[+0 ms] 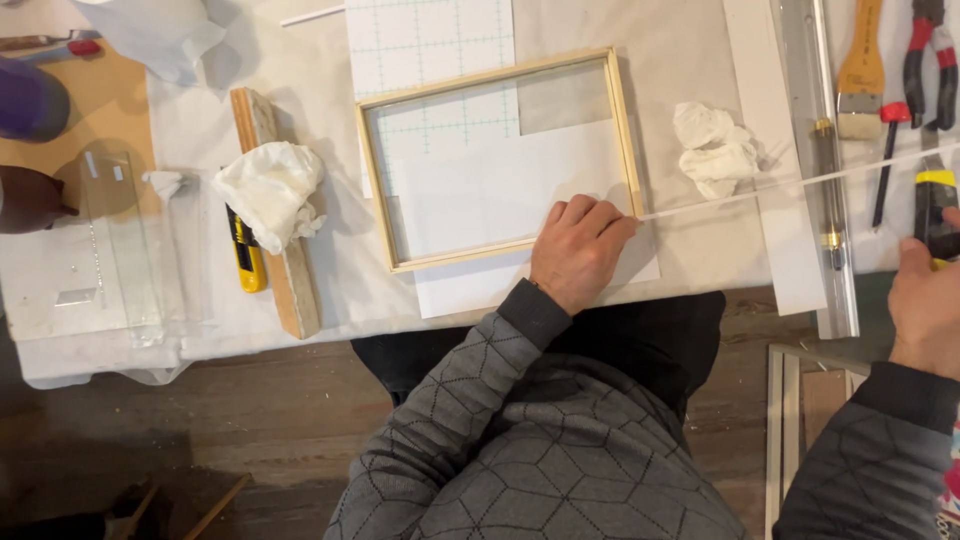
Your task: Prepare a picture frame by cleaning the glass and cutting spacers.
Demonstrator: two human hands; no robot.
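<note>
My left hand (580,245) pinched a thin white strip (790,183) at the wooden frame's (500,160) four o'clock corner; my right hand (925,300), at three o'clock, gripped a yellow-black tool (936,205).
</note>
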